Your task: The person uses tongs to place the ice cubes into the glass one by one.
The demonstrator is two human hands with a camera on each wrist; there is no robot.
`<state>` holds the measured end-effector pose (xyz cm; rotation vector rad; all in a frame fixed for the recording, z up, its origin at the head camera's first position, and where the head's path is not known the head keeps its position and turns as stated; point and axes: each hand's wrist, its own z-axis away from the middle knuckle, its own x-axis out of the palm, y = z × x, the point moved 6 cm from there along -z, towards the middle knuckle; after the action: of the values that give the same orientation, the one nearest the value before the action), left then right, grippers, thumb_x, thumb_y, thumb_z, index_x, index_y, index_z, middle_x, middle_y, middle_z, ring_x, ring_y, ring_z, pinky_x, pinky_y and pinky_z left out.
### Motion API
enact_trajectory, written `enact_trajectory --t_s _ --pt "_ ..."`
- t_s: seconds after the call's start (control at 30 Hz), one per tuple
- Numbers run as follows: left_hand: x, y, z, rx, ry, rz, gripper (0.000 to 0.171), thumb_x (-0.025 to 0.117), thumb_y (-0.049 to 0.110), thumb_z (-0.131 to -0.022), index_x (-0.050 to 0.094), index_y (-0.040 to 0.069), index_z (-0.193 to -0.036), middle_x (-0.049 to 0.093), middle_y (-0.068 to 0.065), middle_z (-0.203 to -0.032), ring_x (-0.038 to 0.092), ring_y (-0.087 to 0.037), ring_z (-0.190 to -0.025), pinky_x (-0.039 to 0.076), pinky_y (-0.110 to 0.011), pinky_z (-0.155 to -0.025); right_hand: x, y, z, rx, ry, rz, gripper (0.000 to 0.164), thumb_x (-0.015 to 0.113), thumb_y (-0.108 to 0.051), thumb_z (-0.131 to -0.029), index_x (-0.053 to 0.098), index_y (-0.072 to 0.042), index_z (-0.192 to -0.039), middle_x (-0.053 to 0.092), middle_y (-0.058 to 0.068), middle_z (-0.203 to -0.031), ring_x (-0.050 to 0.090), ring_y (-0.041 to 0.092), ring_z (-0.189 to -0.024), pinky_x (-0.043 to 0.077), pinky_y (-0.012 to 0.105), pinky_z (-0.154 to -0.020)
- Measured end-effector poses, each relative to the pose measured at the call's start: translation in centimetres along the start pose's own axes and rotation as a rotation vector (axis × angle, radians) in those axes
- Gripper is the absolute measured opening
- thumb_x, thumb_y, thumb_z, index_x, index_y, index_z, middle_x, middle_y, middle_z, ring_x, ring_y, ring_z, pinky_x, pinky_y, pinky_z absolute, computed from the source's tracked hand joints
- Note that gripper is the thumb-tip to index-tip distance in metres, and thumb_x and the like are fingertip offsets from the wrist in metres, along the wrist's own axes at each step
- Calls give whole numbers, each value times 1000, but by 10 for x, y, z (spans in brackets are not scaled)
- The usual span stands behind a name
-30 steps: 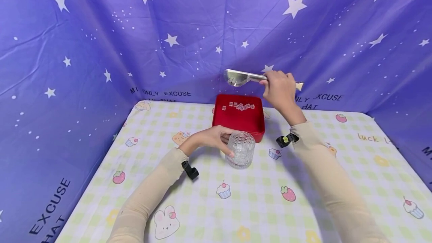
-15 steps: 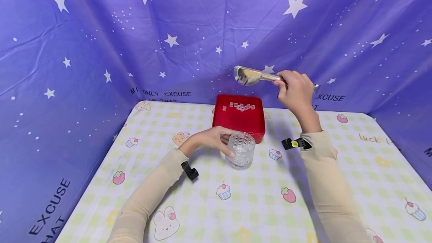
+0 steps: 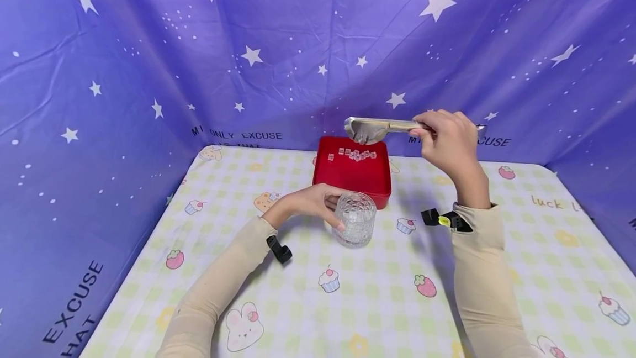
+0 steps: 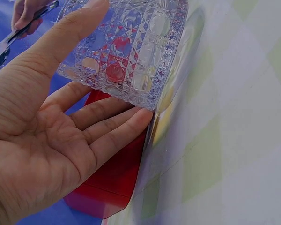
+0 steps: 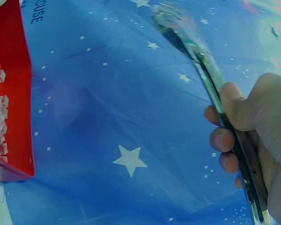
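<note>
The left hand [image 3: 314, 203] holds the glass [image 3: 360, 224] at six o'clock from the red tray [image 3: 343, 174]; the right hand [image 3: 451, 142] grips metal tongs [image 3: 392, 125] raised toward one o'clock, where a light squeeze should suit the clear cubes [image 3: 356, 155].

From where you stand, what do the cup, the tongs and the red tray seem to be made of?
The cup looks like clear, patterned glass, though hard plastic is possible: it's see-through with sparkling facets. The tongs look like polished metal, silvery with bright reflections. The red tray looks smooth and evenly colored; plastic or painted metal, I can't tell.
</note>
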<state>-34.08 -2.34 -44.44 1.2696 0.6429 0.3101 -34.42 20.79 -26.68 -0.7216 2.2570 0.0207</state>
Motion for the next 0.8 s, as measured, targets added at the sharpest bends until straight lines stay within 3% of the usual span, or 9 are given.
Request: enact_trajectory --t_s 0.27,0.57,0.8 --pt "0 2 -1 17 -9 9 78 88 3 -76 56 13 -147 68 -6 -137 65 -16 -123 52 -29 -108 -6 -4 4 -30 -52 -46 15 79 -8 -84 78 -5 -98 76 15 -89 61 30 -71 38 38 -71" --pt "-2 3 1 -2 16 -8 76 86 1 -78 55 9 -147 68 -12 -136 66 -20 -121 55 -29 -105 -2 -12 5 -95 -189 -74 13 80 -6 -84 78 -3 -96 73 11 -79 57 24 -66 38 38 -78" --pt "-1 1 1 -10 10 -23 75 87 4 -78 56 8 -146 67 -12 -136 66 -21 -122 54 -29 -106 1 -12 13 -96 -312 -75 18 83 -9 -82 80 -5 -99 65 5 -71 48 19 -65 36 37 -80"
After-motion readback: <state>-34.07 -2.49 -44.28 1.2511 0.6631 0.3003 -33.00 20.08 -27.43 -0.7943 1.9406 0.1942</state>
